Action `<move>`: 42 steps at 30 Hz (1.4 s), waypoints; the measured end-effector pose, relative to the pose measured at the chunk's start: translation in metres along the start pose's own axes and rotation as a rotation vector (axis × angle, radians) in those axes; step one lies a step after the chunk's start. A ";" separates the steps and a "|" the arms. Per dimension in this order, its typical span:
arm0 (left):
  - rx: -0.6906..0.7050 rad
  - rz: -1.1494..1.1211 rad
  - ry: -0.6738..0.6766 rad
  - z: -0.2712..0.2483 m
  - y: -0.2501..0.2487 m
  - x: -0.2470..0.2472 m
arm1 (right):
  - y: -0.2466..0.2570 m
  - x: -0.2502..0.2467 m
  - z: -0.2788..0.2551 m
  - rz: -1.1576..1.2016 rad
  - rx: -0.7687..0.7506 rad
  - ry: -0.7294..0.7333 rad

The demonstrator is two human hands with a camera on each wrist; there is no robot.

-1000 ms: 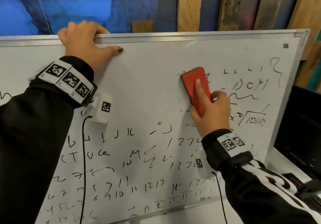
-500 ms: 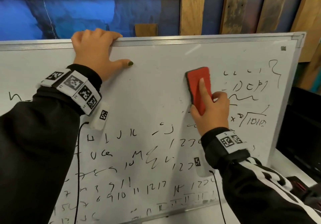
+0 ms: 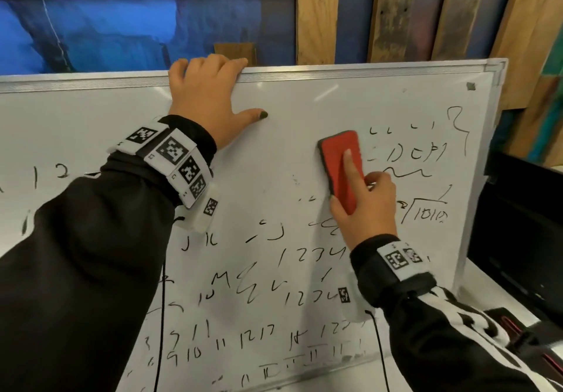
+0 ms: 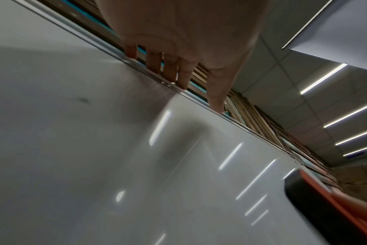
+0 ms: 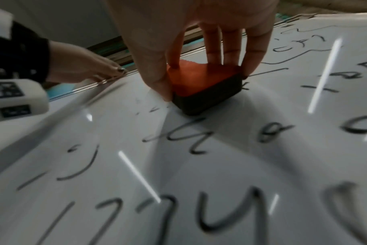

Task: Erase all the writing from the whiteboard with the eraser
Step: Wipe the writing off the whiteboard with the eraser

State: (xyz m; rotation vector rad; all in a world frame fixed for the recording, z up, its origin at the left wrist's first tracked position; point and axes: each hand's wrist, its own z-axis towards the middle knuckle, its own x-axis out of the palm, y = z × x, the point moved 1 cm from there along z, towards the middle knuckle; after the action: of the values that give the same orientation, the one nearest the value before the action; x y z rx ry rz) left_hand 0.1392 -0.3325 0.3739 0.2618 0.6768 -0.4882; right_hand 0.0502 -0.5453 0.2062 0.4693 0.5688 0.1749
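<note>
While gripped: eraser amid writing

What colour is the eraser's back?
Red eraser, with a black pad underneath; clearest in the head view.

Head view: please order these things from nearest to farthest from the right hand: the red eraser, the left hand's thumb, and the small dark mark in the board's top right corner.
From the right hand:
1. The red eraser, gripped by this hand and pressed on the whiteboard.
2. The left hand's thumb, up and to the left, lying flat on the board.
3. The small dark mark, high in the top right corner near the frame.
</note>
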 end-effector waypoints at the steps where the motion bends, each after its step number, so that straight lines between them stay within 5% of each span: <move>1: -0.003 -0.013 -0.010 0.001 -0.005 0.003 | -0.002 0.002 -0.006 -0.024 -0.042 0.025; 8: -0.045 -0.080 -0.065 0.000 -0.013 0.012 | -0.035 -0.016 0.018 0.011 0.094 -0.042; 14: -0.035 -0.084 -0.107 -0.004 -0.013 0.015 | -0.005 0.011 -0.028 -0.065 -0.260 0.080; 20: -0.003 -0.063 -0.104 -0.006 -0.011 0.013 | -0.024 -0.005 -0.006 -0.053 -0.033 -0.006; 26: 0.007 -0.035 -0.112 -0.005 -0.009 0.016 | 0.006 0.023 -0.044 -0.106 -0.323 0.122; 32: 0.008 -0.039 -0.100 -0.004 -0.008 0.018 | -0.018 0.001 -0.020 -0.096 -0.042 0.004; 37: 0.021 -0.030 -0.115 -0.005 -0.006 0.019 | 0.009 0.028 -0.059 -0.077 -0.301 0.144; 42: 0.042 -0.022 -0.106 -0.006 -0.005 0.020 | -0.008 0.019 -0.051 -0.056 -0.078 0.074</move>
State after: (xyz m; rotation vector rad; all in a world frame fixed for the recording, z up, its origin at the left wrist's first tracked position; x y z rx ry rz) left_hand 0.1474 -0.3412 0.3561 0.2659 0.5672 -0.5340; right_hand 0.0384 -0.5272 0.1556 0.3720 0.6443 0.1606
